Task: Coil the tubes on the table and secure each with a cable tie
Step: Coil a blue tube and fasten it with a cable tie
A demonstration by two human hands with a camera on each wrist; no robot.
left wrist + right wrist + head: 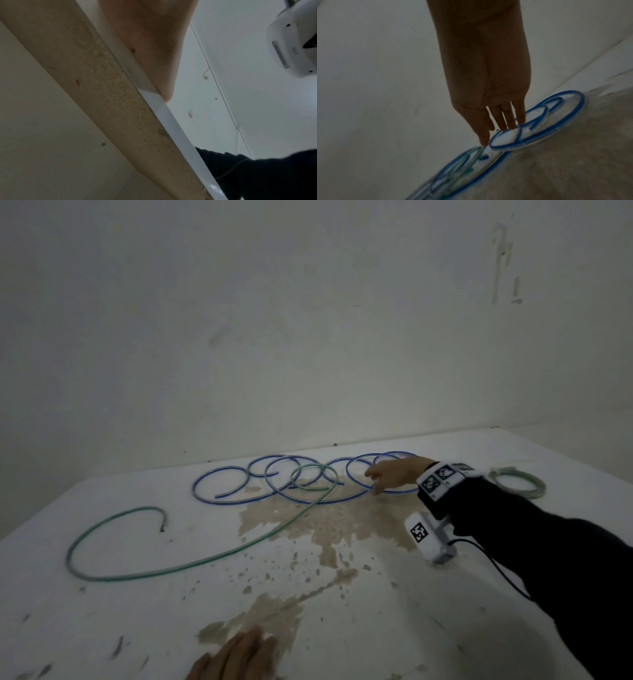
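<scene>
The right hand [394,474], fingers straight, reaches over the looped blue tube [308,499] near the table's [342,628] far edge, holding nothing, while the left hand [236,657] lies flat at the near edge.

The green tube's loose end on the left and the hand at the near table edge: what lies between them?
Only bare table with small dark flecks, seen in the head view, between the green tube and the left hand.

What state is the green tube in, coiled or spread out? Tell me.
Spread out. The green tube lies in one long open curve across the table, its far end looped among the blue tube. No tie shows on it.
</scene>
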